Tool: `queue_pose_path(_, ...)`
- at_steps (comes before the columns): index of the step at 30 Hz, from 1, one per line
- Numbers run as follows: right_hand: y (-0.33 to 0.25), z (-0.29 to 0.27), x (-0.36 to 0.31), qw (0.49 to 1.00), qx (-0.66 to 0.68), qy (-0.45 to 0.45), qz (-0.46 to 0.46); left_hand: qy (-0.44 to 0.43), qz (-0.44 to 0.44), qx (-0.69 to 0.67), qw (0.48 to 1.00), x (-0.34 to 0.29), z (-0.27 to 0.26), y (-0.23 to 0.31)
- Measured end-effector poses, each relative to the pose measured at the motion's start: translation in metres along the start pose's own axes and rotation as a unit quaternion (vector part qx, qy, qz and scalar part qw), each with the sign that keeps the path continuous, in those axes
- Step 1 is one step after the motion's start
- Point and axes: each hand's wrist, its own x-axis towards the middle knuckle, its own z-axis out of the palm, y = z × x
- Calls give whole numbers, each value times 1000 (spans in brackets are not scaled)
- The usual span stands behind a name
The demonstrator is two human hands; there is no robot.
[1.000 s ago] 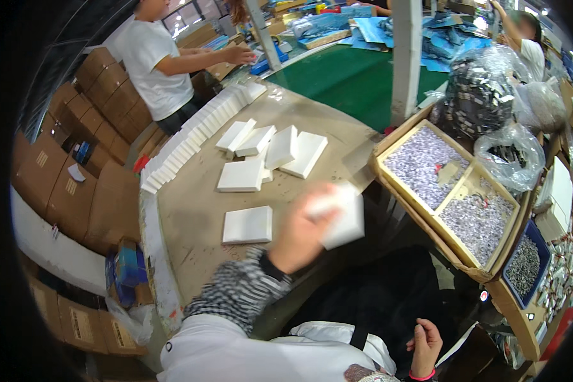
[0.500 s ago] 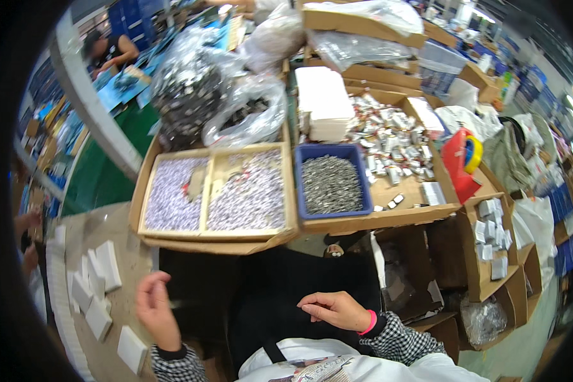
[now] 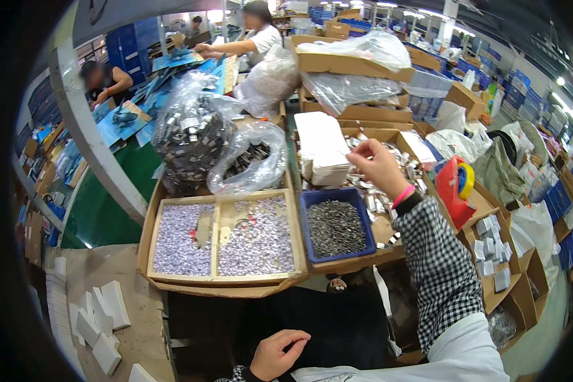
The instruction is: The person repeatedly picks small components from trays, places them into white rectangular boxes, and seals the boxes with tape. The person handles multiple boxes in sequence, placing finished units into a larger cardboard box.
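My right hand [image 3: 381, 168], with a pink band at the wrist, reaches forward over the box of small silver-and-white pieces [image 3: 388, 153]. Its bent fingers are a little apart, at the right edge of a stack of white flat boxes or cards [image 3: 323, 143]; I cannot tell whether they touch it. My left hand [image 3: 279, 354] hovers low in front of my body, thumb against curled fingers, with nothing visible in it. Between the hands stands a blue bin [image 3: 304, 232] of small dark metal parts. Left of it, a two-part wooden tray [image 3: 215, 245] holds many tiny whitish pieces.
Clear bags of dark parts [image 3: 188, 143] stand behind the tray. White blocks [image 3: 102, 318] lie on the cardboard-covered table at left. A red tape dispenser [image 3: 451, 188] and a carton of small white boxes [image 3: 492, 245] are at right. Other people [image 3: 258, 41] work at the back left.
My right hand has moved from in front of my body forward to the white stack. My left hand has come from the left side to the lower middle. The view has tilted up.
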Motion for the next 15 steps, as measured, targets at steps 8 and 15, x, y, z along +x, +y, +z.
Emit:
queue_pose_path(8,15,1,50,978,-68,-136,146,63,-31,9,997,-12,-19,-16)
queue_pose_path(15,6,1,44,971,156,-69,170,0,-60,4,998,-10,-21,-21)
